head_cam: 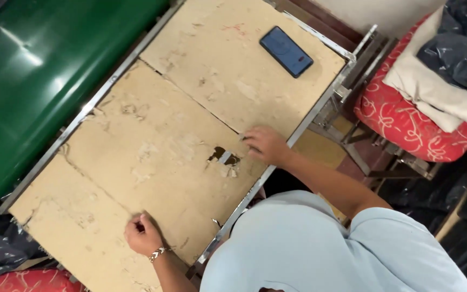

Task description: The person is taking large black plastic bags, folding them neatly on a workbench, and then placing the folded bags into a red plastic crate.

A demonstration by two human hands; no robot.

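The right hand (266, 145) rests flat, fingers loosely spread and holding nothing, just right of the torn hole (224, 157) in the bench (152, 140), while the left hand (142, 235), curled shut, sits nearer and well apart.

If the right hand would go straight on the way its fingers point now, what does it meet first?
Probably the small metal piece by the torn hole in the worn board. The right hand points left along the board; height above it is unclear.

Soft, even indoor light, white glare streaks on the green panel (33, 59), slight overall softness
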